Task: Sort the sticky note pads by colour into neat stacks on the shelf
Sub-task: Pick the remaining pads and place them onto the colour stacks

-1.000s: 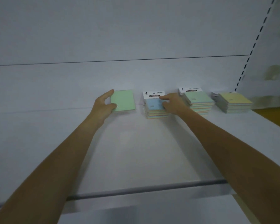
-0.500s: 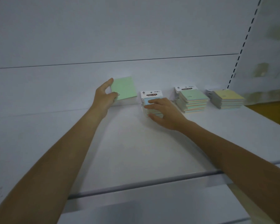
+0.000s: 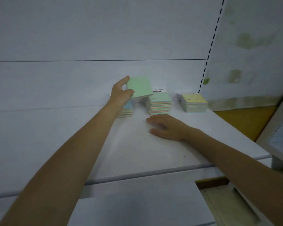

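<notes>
Presently, the left hand [image 3: 121,93] is raised at about 11 o'clock from the centre of the white shelf board [image 3: 137,149], its bare forearm running up from the lower left corner. Thumb and fingers are closed on the near left edge of a square pale green sticky note pad [image 3: 140,87], which is held clear of the shelf and tilted, its far edge higher. Directly beneath that hand, partly hidden by the wrist, stands a short stack of pads with a pale blue top sheet and multicoloured edges [image 3: 127,110], resting on the shelf.

Next to the right, at about 12 o'clock, stands a taller stack with a pale green top sheet and striped edges [image 3: 160,103]; a white printed header card [image 3: 159,90] shows behind it, against the white back panel [image 3: 88,75]. The held pad overlaps this stack's upper left corner in the view; whether they touch cannot be told.

Just in front of that stack the right hand [image 3: 167,127] lies flat, palm down, fingers spread and pointing left, holding nothing.

At about 1 o'clock, set apart from the green-topped stack, sits a stack with a pale yellow top sheet [image 3: 194,102], near the slotted upright [image 3: 209,51] at the shelf's right end.
</notes>
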Demonstrator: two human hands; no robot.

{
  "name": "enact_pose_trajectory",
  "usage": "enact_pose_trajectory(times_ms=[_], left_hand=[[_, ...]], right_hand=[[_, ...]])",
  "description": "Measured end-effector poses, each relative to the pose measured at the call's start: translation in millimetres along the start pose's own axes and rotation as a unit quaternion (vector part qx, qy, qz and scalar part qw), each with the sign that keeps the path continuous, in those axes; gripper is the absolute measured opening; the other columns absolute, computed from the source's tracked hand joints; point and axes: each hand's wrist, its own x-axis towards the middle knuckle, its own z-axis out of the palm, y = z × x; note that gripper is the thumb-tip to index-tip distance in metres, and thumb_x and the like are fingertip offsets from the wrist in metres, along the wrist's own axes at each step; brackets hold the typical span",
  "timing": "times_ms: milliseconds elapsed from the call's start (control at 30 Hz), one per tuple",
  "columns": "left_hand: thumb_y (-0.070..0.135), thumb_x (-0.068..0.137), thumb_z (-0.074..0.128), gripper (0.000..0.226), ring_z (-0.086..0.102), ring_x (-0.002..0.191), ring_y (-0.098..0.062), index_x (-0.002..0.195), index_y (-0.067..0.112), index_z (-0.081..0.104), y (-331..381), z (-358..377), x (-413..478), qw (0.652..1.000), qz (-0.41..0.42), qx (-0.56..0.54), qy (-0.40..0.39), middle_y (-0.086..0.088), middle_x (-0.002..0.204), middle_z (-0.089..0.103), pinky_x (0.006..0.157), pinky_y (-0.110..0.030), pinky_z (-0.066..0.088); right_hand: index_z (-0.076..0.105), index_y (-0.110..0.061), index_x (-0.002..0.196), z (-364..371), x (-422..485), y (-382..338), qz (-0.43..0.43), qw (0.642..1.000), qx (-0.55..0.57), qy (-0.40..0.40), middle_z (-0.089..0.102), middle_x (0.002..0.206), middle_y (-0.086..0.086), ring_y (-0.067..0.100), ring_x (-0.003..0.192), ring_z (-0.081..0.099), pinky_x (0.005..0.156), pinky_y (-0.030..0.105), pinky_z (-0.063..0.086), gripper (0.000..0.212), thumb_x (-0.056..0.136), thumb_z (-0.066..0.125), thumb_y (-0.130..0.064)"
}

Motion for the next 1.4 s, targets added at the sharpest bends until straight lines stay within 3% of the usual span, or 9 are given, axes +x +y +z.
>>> enact_pose_trajectory(times_ms=[467,533,600,667,800,867,967,1133,1400], left_hand=[[-0.006,0.084,0.054,0.054,0.046,0.129,-0.024,0.136,0.001,0.042,14.0,80.2,8.6,0.988,-0.06,0.139,-0.03,-0.01,0.142,0.045,0.11,-0.034,0.038],[-0.004,0.084,0.055,0.026,0.053,0.11,-0.021,0.108,0.006,0.061,14.3,80.8,12.6,0.979,-0.072,0.182,-0.047,-0.007,0.111,0.061,0.09,-0.027,0.046],[-0.001,0.084,0.055,0.031,0.045,0.08,-0.016,0.067,0.024,0.047,11.6,80.8,15.9,0.969,-0.08,0.224,-0.072,0.003,0.07,0.043,0.061,-0.021,0.034],[0.001,0.084,0.053,0.036,0.035,0.066,-0.014,0.063,0.026,0.037,9.3,81.5,15.3,0.963,-0.088,0.239,-0.091,0.002,0.067,0.034,0.056,-0.023,0.028],[0.009,0.087,0.05,0.018,0.045,0.073,-0.01,0.083,0.025,0.056,5.9,81.6,14.7,0.961,-0.102,0.236,-0.107,0.0,0.083,0.047,0.058,-0.018,0.035],[0.016,0.087,0.054,0.035,0.054,0.102,-0.017,0.121,0.017,0.056,3.4,77.5,15.4,0.963,-0.081,0.235,-0.101,-0.004,0.113,0.054,0.076,-0.023,0.047],[0.028,0.086,0.057,0.047,0.043,0.132,-0.018,0.131,0.017,0.05,2.2,65.6,8.6,0.959,-0.006,0.275,-0.067,-0.004,0.141,0.047,0.107,-0.031,0.035],[0.03,0.093,0.048,0.04,0.051,0.121,-0.028,0.131,0.016,0.05,-3.2,30.6,-7.7,0.913,0.087,0.397,-0.016,-0.009,0.134,0.054,0.105,-0.033,0.035],[0.04,0.096,0.036,0.046,0.042,0.126,-0.028,0.138,0.02,0.04,-6.0,-59.4,-52.2,0.772,0.114,0.625,-0.008,-0.008,0.136,0.051,0.097,-0.039,0.038]], right_hand=[[0.045,-0.028,0.135,-3.0,-3.2,15.8,-0.04,0.998,0.038,-0.01,0.036,0.148,-0.004,0.016,0.139,0.025,0.113,0.029,0.019,0.049,0.09,0.049,-0.046],[0.044,-0.029,0.135,-3.8,-3.2,15.6,-0.041,0.998,0.04,-0.008,0.036,0.149,-0.004,0.016,0.14,0.024,0.113,0.027,0.018,0.049,0.09,0.049,-0.046],[0.045,-0.028,0.135,-4.2,-3.2,15.2,-0.043,0.998,0.04,-0.008,0.037,0.148,-0.004,0.016,0.139,0.025,0.112,0.027,0.018,0.049,0.09,0.049,-0.046],[0.045,-0.029,0.135,-4.5,-3.9,15.1,-0.041,0.998,0.041,-0.01,0.037,0.148,-0.004,0.016,0.139,0.025,0.112,0.027,0.019,0.048,0.09,0.05,-0.046],[0.047,-0.029,0.133,-3.8,-3.1,15.2,-0.036,0.998,0.046,-0.006,0.038,0.147,-0.005,0.015,0.139,0.026,0.112,0.027,0.02,0.048,0.089,0.051,-0.046],[0.047,-0.029,0.133,-4.0,-3.0,15.2,-0.034,0.998,0.049,-0.006,0.039,0.147,-0.006,0.015,0.139,0.026,0.112,0.027,0.02,0.048,0.089,0.052,-0.045],[0.048,-0.029,0.133,-5.7,-2.6,16.1,-0.031,0.998,0.051,-0.002,0.04,0.146,-0.006,0.014,0.138,0.026,0.113,0.027,0.02,0.048,0.088,0.053,-0.045],[0.049,-0.027,0.132,-7.7,-5.3,16.1,-0.035,0.999,0.029,0.008,0.042,0.145,-0.004,0.016,0.136,0.031,0.11,0.023,0.021,0.046,0.089,0.053,-0.041],[0.048,-0.027,0.131,-18.6,-1.6,-12.2,-0.039,0.997,-0.062,-0.01,0.046,0.141,-0.003,0.019,0.132,0.038,0.111,0.032,0.03,0.048,0.087,0.053,-0.046]])
